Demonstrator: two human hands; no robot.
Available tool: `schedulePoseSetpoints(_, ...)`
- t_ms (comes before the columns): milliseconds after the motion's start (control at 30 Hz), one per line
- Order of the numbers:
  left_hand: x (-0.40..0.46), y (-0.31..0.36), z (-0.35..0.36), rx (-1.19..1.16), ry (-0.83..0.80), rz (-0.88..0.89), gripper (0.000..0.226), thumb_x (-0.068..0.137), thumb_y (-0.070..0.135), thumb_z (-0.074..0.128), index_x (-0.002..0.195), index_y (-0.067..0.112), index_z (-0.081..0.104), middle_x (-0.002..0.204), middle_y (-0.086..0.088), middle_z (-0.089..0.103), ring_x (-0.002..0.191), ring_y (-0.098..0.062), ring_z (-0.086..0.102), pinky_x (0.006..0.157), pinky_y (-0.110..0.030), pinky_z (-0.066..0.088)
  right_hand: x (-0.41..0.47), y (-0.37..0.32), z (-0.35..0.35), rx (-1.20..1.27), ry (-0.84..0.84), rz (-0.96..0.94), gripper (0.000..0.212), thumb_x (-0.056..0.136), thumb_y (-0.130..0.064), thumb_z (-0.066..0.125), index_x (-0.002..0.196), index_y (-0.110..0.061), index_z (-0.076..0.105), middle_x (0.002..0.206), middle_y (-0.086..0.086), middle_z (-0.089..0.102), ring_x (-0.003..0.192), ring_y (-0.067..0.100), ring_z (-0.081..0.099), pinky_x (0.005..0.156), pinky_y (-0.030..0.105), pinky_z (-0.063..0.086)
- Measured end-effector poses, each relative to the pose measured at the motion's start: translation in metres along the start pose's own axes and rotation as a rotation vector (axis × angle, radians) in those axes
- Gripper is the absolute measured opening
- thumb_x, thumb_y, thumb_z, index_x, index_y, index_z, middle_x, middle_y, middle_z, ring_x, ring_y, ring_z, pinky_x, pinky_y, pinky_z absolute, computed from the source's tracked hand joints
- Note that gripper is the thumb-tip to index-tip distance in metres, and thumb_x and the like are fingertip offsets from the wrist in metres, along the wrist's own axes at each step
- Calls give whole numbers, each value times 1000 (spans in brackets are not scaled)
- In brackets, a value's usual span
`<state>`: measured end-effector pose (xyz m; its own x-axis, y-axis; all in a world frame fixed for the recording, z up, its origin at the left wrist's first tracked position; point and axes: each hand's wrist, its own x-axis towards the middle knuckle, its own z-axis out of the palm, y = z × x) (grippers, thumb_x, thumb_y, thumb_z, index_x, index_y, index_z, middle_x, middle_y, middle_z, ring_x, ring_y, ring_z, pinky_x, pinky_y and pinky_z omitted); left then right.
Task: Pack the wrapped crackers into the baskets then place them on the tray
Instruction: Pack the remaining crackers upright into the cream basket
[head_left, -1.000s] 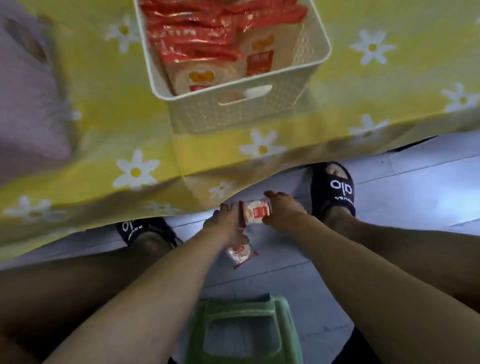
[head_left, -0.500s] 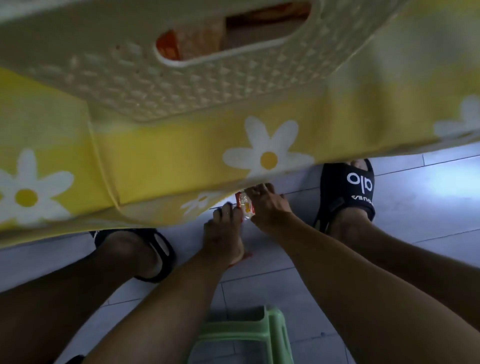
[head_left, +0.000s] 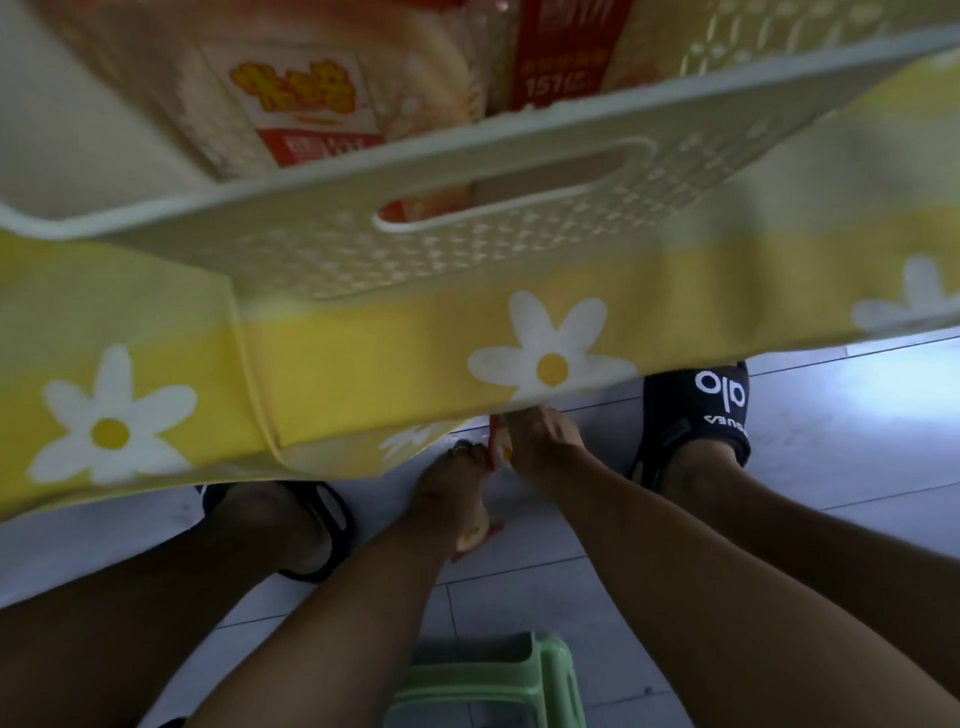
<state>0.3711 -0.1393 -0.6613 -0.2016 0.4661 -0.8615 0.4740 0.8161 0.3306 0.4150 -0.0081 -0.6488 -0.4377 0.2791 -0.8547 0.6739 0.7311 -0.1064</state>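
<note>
A cream perforated basket (head_left: 519, 244) stands at the table's near edge and fills the top of the view, with several red-and-cream wrapped crackers (head_left: 311, 104) packed inside. Down at the floor, partly under the hanging tablecloth, my right hand (head_left: 540, 441) pinches a small wrapped cracker (head_left: 500, 448) held on edge. My left hand (head_left: 457, 480) is beside it, its curled fingers touching the same packet. A second wrapped cracker (head_left: 475, 538) shows under my left wrist; whether it lies on the floor or in my palm is unclear.
A yellow tablecloth with white daisies (head_left: 363, 374) hangs over the table edge and hides my fingertips. A green plastic stool (head_left: 493, 680) sits between my legs. My feet in black slippers (head_left: 701, 410) rest on the grey tiled floor.
My head has dropped lower and closer, so the basket and cloth now fill the upper view. Both hands have stayed at the floor around the packet, which has turned from flat to edge-on.
</note>
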Motion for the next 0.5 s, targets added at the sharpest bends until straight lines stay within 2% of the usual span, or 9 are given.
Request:
schedulePoseSetpoints(33, -5, 6, -8, -31, -88, -45, 54, 98, 35, 24, 118, 5, 63, 108, -13, 72, 95, -26, 71, 63, -15, 47, -6, 2, -4, 27, -47, 4, 53, 97, -21, 55, 147, -13, 40, 142, 15, 48, 127, 34, 52, 99, 42, 47)
schedulePoseSetpoints(67, -8, 4, -12, 19, 12, -92, 48, 101, 29, 23, 112, 4, 63, 97, -13, 74, 82, -20, 73, 56, -16, 45, -12, 0, -9, 66, -36, -10, 50, 97, -20, 55, 145, -11, 42, 141, 15, 50, 126, 34, 53, 97, 41, 47)
schedulePoseSetpoints(100, -5, -4, -8, 180, 126, -78, 37, 104, 21, 29, 118, 3, 57, 102, -16, 72, 84, -21, 73, 60, -22, 50, -15, 1, -12, 69, -29, -22, 47, 98, -19, 52, 143, -10, 43, 139, 15, 53, 126, 34, 54, 96, 40, 48)
schedulePoseSetpoints(133, -3, -2, -7, 311, 181, -40, 35, 103, 19, 40, 134, 4, 46, 123, -18, 63, 101, -26, 69, 73, -29, 53, -21, 1, -16, 75, -24, -12, 43, 100, -18, 50, 142, -9, 43, 138, 15, 54, 125, 33, 55, 95, 39, 48)
schedulePoseSetpoints(200, -1, -8, 2, 357, 95, 27, 64, 96, 26, 59, 150, 11, 29, 146, -14, 42, 128, -33, 51, 94, -42, 48, -28, 0, -15, 76, 0, -15, 43, 101, -17, 48, 142, -10, 42, 136, 14, 56, 123, 32, 57, 94, 37, 50)
schedulePoseSetpoints(267, -4, -9, 3, 345, 81, -10, 82, 90, 37, 70, 153, 13, 23, 152, -13, 36, 135, -33, 43, 103, -45, 44, -31, -1, -12, 142, -9, -15, 48, 100, -16, 48, 147, -10, 38, 139, 13, 54, 124, 31, 56, 94, 37, 52)
schedulePoseSetpoints(367, -9, -9, 13, 477, 122, 20, 115, 70, 51, 84, 154, 15, 15, 153, -11, 27, 136, -30, 39, 101, -42, 45, -32, 1, -8, 338, -10, 8, 39, 99, -17, 47, 137, -16, 52, 132, 9, 60, 116, 29, 61, 89, 35, 54)
schedulePoseSetpoints(433, -11, -13, 25, 488, 134, -21, 111, 72, 50, 82, 153, 15, 16, 151, -10, 26, 135, -30, 38, 100, -41, 44, -35, 3, -3, 505, -41, 36, 36, 94, -10, 54, 129, -17, 61, 125, 7, 63, 112, 29, 65, 85, 33, 56)
schedulePoseSetpoints(500, -10, -20, 38, 490, 278, 9, 98, 70, 42, 83, 148, 13, 32, 142, -11, 36, 126, -31, 47, 91, -41, 50, -34, 8, 4, 617, -88, 27, 39, 89, -4, 59, 124, -20, 66, 121, 7, 66, 107, 27, 68, 80, 30, 59)
